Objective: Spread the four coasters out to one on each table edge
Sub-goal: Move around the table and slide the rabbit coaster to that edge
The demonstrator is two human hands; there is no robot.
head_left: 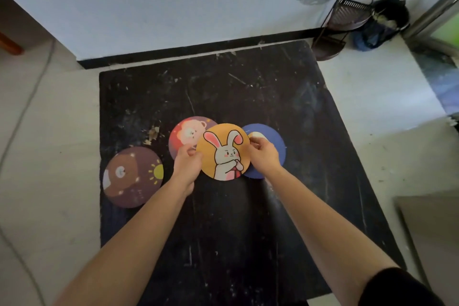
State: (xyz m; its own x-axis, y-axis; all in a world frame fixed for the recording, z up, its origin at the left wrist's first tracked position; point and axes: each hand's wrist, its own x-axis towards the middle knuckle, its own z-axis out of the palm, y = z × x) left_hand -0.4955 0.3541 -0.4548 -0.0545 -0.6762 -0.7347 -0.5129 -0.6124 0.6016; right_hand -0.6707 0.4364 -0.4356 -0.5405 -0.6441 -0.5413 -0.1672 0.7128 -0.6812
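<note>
An orange coaster with a white rabbit is held above the black table, pinched on its left rim by my left hand and on its right rim by my right hand. Behind it to the left lies a red coaster with a lion, partly covered. Behind it to the right lies a blue coaster, mostly hidden by my right hand. A brown bear coaster rests flat at the table's left edge.
The scratched table stands near a white wall with a black baseboard. A dark corner rack and a black rubbish bag sit at the back right. Pale floor surrounds the table; a cable runs on the left.
</note>
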